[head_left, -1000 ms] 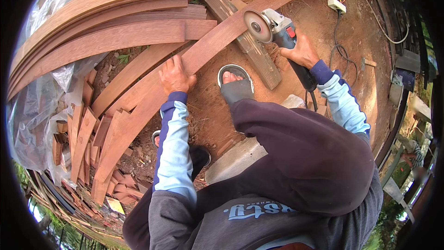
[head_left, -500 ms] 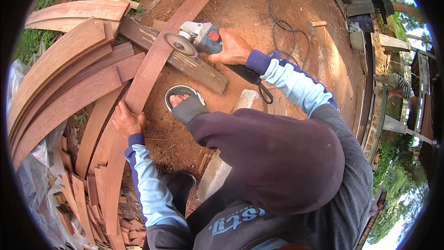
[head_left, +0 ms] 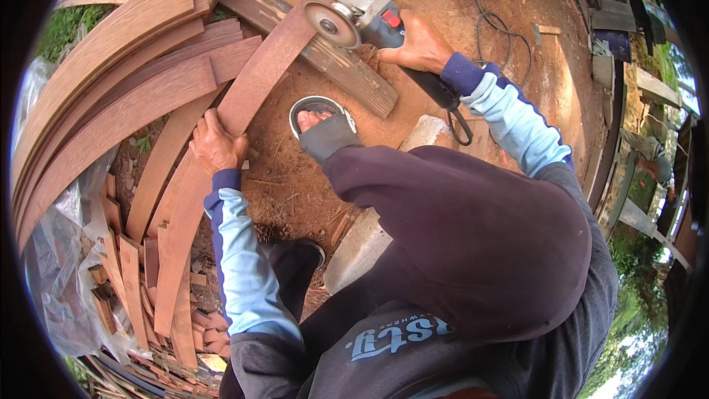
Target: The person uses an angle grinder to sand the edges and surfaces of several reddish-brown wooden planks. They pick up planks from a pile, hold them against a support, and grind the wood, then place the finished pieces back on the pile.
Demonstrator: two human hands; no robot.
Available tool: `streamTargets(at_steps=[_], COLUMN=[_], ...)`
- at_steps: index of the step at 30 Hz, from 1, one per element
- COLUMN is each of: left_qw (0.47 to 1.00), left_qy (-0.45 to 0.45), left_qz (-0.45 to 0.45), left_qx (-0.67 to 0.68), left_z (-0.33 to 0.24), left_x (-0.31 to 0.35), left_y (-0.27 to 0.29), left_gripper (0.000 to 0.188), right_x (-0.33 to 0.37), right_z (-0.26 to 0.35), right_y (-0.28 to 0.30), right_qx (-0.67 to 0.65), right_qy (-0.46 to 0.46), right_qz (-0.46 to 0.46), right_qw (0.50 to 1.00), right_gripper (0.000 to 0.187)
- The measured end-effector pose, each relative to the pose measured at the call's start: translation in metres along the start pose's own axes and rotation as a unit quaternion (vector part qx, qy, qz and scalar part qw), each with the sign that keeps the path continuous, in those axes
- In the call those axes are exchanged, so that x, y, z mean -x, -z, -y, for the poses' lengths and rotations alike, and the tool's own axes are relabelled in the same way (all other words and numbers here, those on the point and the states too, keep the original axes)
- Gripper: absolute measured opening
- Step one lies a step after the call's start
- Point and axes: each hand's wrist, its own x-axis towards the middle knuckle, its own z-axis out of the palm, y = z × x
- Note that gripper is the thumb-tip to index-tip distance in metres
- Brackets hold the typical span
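So I've got the right grip [head_left: 422, 44] wrapped around the body of an angle grinder [head_left: 380, 26], upper middle of the frame, red switch facing up. Its disc [head_left: 330, 24] sits over the right edge of the long reddish plank [head_left: 273, 59]; honestly can't tell if it's touching the wood. That plank runs from the top edge down to the lower left, lying across a rough beam [head_left: 351, 74]. My left grip [head_left: 220, 142] is left of centre, holding the plank, fingers bent over its left side; can't see what they do underneath. Upper left there's a big pile of planks [head_left: 125, 66], with clear plastic sheeting [head_left: 63, 229] below it. Sandalled foot [head_left: 329, 133] near the middle, pale block [head_left: 358, 251] just below, loose black cable [head_left: 509, 33] upper right.
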Motion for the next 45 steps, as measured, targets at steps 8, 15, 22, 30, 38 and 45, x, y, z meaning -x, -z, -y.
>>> streamTargets(at_steps=[8, 15, 22, 30, 38, 45], left_qw=[1.0, 0.999, 0.999, 0.998, 0.999, 0.999], left_qy=[0.021, 0.031, 0.029, 0.04, 0.033, 0.036], left_qz=[0.012, 0.026, 0.028, 0.036, 0.022, 0.029], left_qx=[-0.014, -0.025, -0.02, -0.028, -0.02, -0.022], left_z=[-0.004, -0.01, -0.01, -0.012, -0.01, -0.011], left_x=[0.004, 0.003, 0.003, 0.001, 0.002, 0.002], left_y=[-0.001, 0.001, 0.0, 0.002, 0.0, 0.003], left_gripper=[0.062, 0.061, 0.058, 0.055, 0.055, 0.056], right_x=[0.0, 0.004, 0.0, -0.003, -0.003, -0.003], right_z=[-0.003, 0.003, -0.006, -0.012, -0.012, -0.01], right_y=[-0.005, -0.005, -0.01, -0.016, -0.016, -0.016], right_qx=[-0.02, -0.043, -0.02, -0.024, -0.005, -0.003], right_qy=[0.01, 0.016, 0.02, 0.039, 0.041, 0.037], right_qz=[-0.007, -0.006, -0.007, -0.009, -0.013, -0.009], right_qw=[1.0, 0.999, 1.0, 0.999, 0.999, 0.999], right_gripper=[0.061, 0.056, 0.055, 0.056, 0.057, 0.057])
